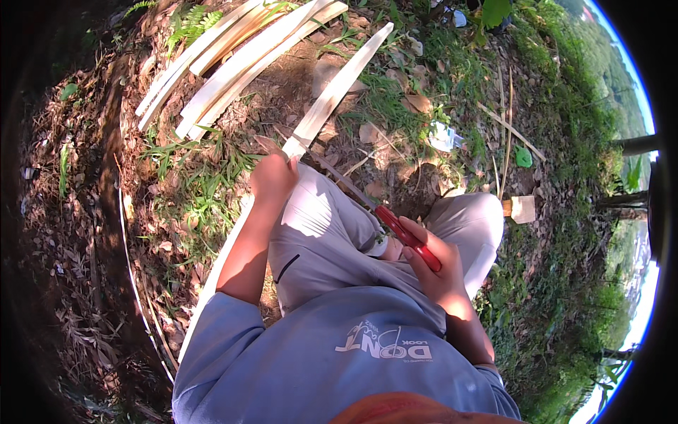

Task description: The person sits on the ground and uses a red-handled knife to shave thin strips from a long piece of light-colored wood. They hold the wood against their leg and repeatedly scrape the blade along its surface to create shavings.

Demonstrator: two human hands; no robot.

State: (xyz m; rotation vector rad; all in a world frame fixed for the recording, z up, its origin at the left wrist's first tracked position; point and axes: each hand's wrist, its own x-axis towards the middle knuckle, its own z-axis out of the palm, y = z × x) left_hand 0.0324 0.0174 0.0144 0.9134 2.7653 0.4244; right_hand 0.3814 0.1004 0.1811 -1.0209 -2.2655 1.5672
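A long pale wooden strip (332, 99) runs from the upper middle down past my left side, passing behind my left arm. My left hand (274, 177) is closed round it beside my left knee. In my right hand (441, 268), above my lap, is the red handle of a long-bladed knife (387, 216). Its narrow, dark blade points up and left and meets or crosses the strip just beyond my left hand. Whether the edge touches the wood I cannot tell.
Several split pale strips (240, 71) lie on the ground at the upper left. A block with a pale end (521, 209) is beside my right knee. Thin sticks (510, 131), clear plastic litter (443, 136) and a green scrap (523, 157) lie among leaves and grass.
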